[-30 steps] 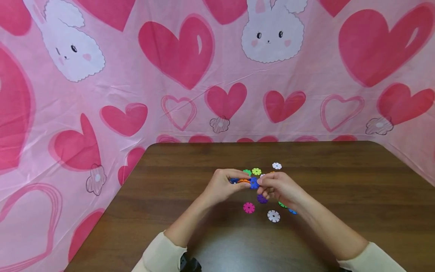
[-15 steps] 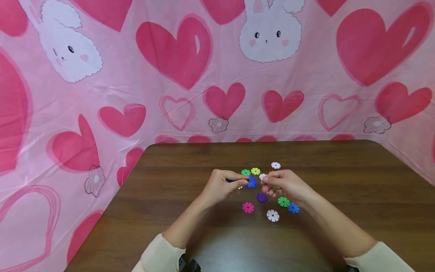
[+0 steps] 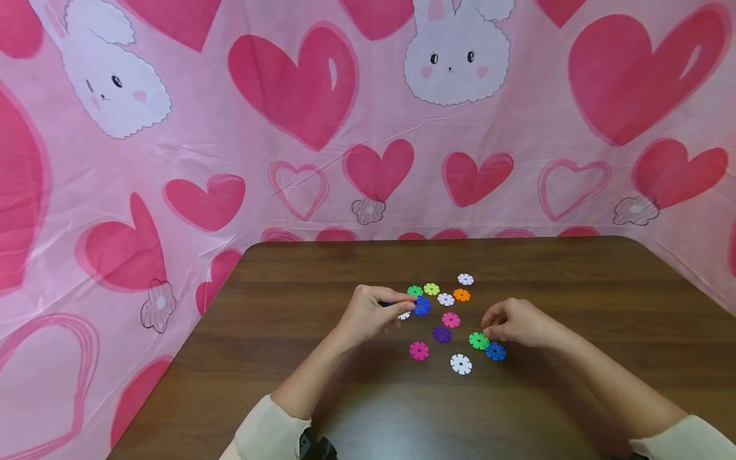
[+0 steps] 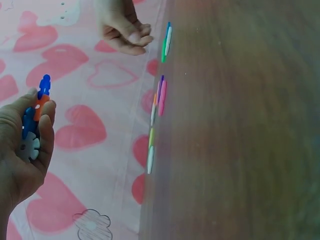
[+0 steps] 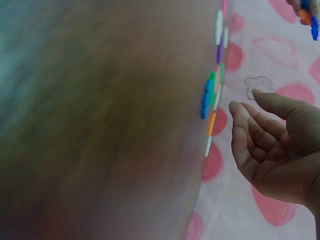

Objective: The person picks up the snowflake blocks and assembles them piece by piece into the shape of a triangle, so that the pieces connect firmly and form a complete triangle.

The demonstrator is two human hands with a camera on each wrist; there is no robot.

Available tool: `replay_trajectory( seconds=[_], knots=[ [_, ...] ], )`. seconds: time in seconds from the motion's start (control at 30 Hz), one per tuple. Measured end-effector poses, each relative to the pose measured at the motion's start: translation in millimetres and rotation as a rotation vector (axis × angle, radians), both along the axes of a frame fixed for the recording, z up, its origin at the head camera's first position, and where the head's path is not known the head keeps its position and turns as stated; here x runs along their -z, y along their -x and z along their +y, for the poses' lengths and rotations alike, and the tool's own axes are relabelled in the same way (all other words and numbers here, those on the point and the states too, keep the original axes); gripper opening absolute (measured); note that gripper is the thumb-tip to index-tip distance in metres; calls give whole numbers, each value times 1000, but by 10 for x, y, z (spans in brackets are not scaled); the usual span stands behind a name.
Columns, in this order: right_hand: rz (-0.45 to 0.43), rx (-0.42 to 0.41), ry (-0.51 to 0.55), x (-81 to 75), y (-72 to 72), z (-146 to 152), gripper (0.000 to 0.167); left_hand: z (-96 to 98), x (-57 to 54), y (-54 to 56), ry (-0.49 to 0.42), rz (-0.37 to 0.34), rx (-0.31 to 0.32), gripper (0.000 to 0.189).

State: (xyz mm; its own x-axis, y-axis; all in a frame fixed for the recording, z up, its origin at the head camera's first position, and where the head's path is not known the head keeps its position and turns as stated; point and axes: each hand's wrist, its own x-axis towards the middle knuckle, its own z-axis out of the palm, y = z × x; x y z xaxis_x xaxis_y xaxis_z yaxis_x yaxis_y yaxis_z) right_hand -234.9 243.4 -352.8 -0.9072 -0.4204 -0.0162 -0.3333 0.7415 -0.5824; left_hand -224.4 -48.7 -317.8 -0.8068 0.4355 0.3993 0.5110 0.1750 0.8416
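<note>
My left hand point(image 3: 368, 317) pinches a chain of joined notched plastic discs above the table. In the left wrist view the chain shows a white disc point(image 4: 29, 147), a blue disc point(image 4: 28, 123), an orange disc point(image 4: 41, 106) and, at the tip, another blue disc point(image 4: 45, 86). Thumb and fingers lie at the orange piece and hide part of it. My right hand point(image 3: 522, 323) holds nothing, its fingers loosely bent. In the head view it is nearest to a loose green disc point(image 3: 478, 341) and a blue one point(image 3: 496, 351); the right wrist view shows its fingertips apart from the discs.
Loose discs lie on the brown table point(image 3: 230, 383): pink point(image 3: 419, 351), purple point(image 3: 442, 335), white point(image 3: 461, 364) and orange point(image 3: 462, 294) among several. A yellow disc point(image 3: 431, 289) lies farther back. Behind the table hangs a pink heart-print cloth point(image 3: 402, 128).
My right hand has let go of the blue disc at the chain's end and moved right, towards the green disc. The left hand keeps the chain, shifted slightly left.
</note>
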Motion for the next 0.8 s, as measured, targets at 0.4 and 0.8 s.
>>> replay_trajectory(
  seconds=[0.4,0.8],
  knots=[
    [19,13,-115,170,51,-50,23,-28,1,-6,9,-18,-24,14],
    [94,12,-131,201,47,-99,22,-21,-7,-10,15,-40,-13,14]
  ],
)
